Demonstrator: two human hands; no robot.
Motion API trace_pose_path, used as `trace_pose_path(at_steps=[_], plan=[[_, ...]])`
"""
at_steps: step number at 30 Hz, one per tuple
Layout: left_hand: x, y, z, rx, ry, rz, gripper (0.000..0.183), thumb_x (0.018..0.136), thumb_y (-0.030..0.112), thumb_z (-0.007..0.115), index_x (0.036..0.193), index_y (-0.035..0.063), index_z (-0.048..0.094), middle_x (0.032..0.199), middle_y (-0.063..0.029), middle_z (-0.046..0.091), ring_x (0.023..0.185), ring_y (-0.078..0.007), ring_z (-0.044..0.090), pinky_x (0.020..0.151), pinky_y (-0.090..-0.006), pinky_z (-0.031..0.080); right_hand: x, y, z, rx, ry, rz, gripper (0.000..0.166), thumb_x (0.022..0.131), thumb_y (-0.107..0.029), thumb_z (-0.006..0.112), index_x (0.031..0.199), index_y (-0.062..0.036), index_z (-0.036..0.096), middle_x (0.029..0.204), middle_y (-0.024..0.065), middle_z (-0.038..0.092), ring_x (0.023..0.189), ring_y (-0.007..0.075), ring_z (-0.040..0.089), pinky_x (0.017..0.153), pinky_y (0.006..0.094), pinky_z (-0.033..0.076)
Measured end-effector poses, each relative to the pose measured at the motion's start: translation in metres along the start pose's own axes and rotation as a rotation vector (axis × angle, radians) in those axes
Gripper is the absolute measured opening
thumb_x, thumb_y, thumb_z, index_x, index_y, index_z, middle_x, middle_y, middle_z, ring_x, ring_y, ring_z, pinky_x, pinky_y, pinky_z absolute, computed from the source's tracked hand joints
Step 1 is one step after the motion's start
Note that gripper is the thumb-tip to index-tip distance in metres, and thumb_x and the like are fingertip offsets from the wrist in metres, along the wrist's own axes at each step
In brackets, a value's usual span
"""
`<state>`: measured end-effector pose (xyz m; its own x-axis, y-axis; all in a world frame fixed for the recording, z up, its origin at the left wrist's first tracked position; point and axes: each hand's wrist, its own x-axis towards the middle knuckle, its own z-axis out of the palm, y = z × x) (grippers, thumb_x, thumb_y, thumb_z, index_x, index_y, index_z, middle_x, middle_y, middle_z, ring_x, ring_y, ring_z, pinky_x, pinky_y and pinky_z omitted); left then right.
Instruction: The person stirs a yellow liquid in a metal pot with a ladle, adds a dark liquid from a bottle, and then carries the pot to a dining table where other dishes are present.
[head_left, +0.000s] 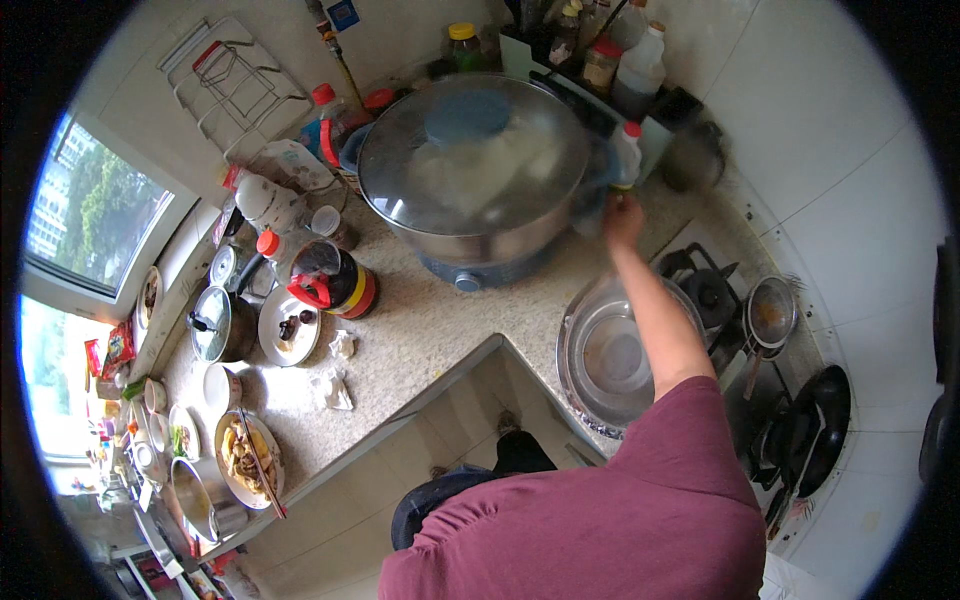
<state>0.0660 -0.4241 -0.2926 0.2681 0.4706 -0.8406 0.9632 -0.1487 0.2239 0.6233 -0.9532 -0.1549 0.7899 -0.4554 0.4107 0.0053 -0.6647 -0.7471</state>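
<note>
My right hand (624, 219) reaches to a small white bottle with a red cap (628, 154), right of a large electric pot; its fingers are at the bottle's lower end, and whether they grip it is unclear. The pot's fogged glass lid (390, 176) is on, with pale food dimly visible beneath. A blue control base with a knob (468, 281) carries the pot. Below my forearm lies a wide metal basin (581, 337) on the counter. My left hand is out of view.
On the left stand a dark sauce bottle with a red handle (337, 274), a lidded saucepan (225, 326) and a plate of food with chopsticks (244, 450). Gas burners (705, 292), a strainer (771, 311) and a black wok (829, 427) are at right. Condiment bottles (637, 67) line the back.
</note>
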Motion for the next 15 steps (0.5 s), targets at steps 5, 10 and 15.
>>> trace_pose_path(at_steps=[5,10,15], plan=[[-0.003,0.003,0.005,0.031,0.008,0.011,0.027,0.076,0.027,0.055,0.08,0.0026,0.064,0.077,-0.0187,0.061,0.071,-0.026,0.061,0.064,-0.035,0.046,-0.004,-0.013,-0.003,-0.088,-0.083,-0.112,0.016,0.08,-0.013,0.052,0.084,0.0015,0.056,0.064,0.0196,0.055,0.059,0.0342,0.055,0.053,0.0401,0.041],[-0.003,0.01,0.001,0.041,0.004,0.021,0.027,0.076,0.028,0.055,0.08,0.0026,0.064,0.077,-0.019,0.061,0.071,-0.026,0.061,0.064,-0.0348,0.046,-0.005,-0.004,-0.006,0.081,-0.113,0.039,0.017,0.08,-0.013,0.054,0.085,0.0024,0.057,0.061,0.0164,0.056,0.056,0.0277,0.055,0.051,0.0399,0.04],[-0.003,0.011,0.006,0.053,0.007,0.027,0.027,0.076,0.028,0.055,0.08,0.0026,0.064,0.077,-0.0192,0.06,0.072,-0.0261,0.061,0.064,-0.0346,0.046,-0.001,0.002,-0.012,0.429,-0.106,0.321,0.012,0.082,-0.01,0.052,0.085,0.0014,0.056,0.061,0.0102,0.053,0.049,0.0171,0.048,0.044,0.0342,0.036]])
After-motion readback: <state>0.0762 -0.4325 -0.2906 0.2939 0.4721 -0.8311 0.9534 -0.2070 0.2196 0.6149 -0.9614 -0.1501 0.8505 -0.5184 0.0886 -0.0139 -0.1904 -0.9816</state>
